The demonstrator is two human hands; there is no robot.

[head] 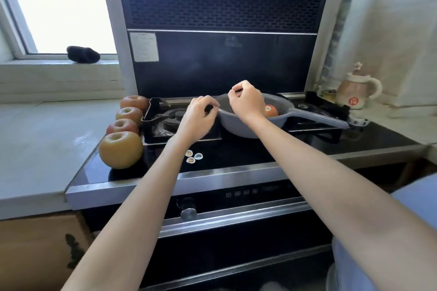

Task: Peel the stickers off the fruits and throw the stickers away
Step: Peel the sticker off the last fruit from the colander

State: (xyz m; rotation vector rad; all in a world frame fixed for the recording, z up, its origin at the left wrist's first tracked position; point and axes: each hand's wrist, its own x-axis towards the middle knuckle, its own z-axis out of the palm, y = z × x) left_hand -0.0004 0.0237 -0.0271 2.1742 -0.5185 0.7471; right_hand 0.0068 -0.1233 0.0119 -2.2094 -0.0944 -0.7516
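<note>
A grey colander [238, 129] sits on the stove and holds one orange-red fruit [273, 112] with a round sticker [268, 108] on it. Four sticker-free apples line the stove's left edge, the nearest a big yellow one [121, 150]. Three peeled stickers [194, 157] lie on the black glass top. My left hand [198, 119] has its fingers curled and pinches the colander's left rim. My right hand [247, 101] hovers over the colander bowl with fingers curled, thumb against forefinger. Whether anything small sits in that pinch is hidden.
The colander's long handle [319, 118] points right over the right burner. A black burner grate [163, 120] lies under my left hand. A ceramic kettle [354, 93] stands at the back right. A white counter [42, 139] extends to the left, below the window.
</note>
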